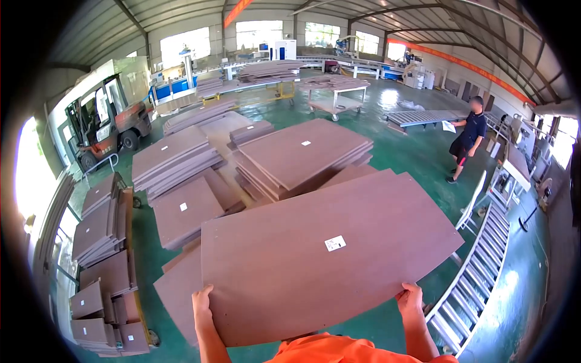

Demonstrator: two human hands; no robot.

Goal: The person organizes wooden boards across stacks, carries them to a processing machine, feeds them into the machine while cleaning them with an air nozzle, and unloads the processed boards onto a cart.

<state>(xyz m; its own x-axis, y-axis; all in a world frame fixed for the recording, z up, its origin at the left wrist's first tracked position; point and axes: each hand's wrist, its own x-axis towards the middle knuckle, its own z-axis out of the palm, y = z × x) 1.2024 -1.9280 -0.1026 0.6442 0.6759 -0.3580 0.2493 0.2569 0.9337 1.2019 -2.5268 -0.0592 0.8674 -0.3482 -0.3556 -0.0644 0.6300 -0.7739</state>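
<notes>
- The left hand [204, 299] grasps the brown panel [284, 266] by its left edge; the right hand [410, 296], its near edge;
- its far edge overlaps the stack [321, 157]; contact, I can't tell;
- supporting it seems the step; shifting it calls for even hands

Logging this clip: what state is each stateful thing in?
Left hand: gripping the panel's left edge
Right hand: gripping its near edge, right side
Panel: held, label side up
Label: on panel, facing up
Wheeled table: loaded with panels
Co-worker: standing, holding paper
Forklift: upright; engine state unclear
</notes>
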